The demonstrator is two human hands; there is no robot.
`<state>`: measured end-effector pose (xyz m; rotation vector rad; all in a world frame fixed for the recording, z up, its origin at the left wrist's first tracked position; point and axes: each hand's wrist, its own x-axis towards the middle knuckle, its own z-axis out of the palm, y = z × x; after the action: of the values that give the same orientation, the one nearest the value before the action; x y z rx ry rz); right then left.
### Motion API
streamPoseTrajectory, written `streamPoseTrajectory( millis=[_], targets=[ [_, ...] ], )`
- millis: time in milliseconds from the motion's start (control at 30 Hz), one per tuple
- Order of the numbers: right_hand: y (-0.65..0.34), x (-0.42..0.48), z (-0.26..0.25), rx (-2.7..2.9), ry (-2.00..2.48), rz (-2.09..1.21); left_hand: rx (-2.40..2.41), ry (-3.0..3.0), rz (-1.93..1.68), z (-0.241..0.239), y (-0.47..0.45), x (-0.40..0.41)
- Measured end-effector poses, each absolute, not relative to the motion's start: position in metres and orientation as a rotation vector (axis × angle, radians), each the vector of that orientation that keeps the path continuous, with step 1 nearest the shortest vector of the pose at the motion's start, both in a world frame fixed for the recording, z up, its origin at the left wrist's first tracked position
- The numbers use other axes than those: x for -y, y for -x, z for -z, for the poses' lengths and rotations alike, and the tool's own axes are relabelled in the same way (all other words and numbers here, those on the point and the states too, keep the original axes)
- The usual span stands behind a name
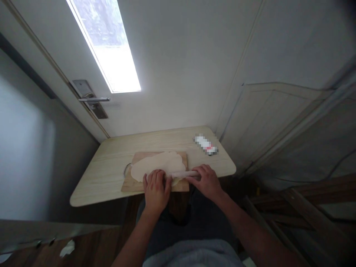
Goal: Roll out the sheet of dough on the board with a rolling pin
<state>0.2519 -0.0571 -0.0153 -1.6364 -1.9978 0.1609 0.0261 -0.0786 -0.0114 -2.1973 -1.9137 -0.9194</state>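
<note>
A wide, flat sheet of pale dough (pixel 155 164) covers much of a wooden cutting board (pixel 128 184) that has a metal ring at its left end. A thin, light rolling pin (pixel 182 174) lies across the near right part of the dough. My right hand (pixel 206 180) is closed around the pin's right end, past the board's edge. At the pin's other end is my left hand (pixel 156 187), its fingers curled down over the near edge of the dough; they hide that end of the pin.
The board sits at the front edge of a small light wooden table (pixel 97 170). A blurred-out white object (pixel 205 144) lies at the table's back right. Behind stands a white door (pixel 172 92) with a metal handle (pixel 96 99). Wooden framing (pixel 306 211) is at the lower right.
</note>
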Motion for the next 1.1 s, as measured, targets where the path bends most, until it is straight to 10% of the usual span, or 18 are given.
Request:
streamPoseTrajectory(
  millis=[1100],
  targets=[
    [-0.225,0.005,0.025,1.831,1.952,0.141,1.962,2.401,0.45,-0.009,-0.041,-0.045]
  ],
)
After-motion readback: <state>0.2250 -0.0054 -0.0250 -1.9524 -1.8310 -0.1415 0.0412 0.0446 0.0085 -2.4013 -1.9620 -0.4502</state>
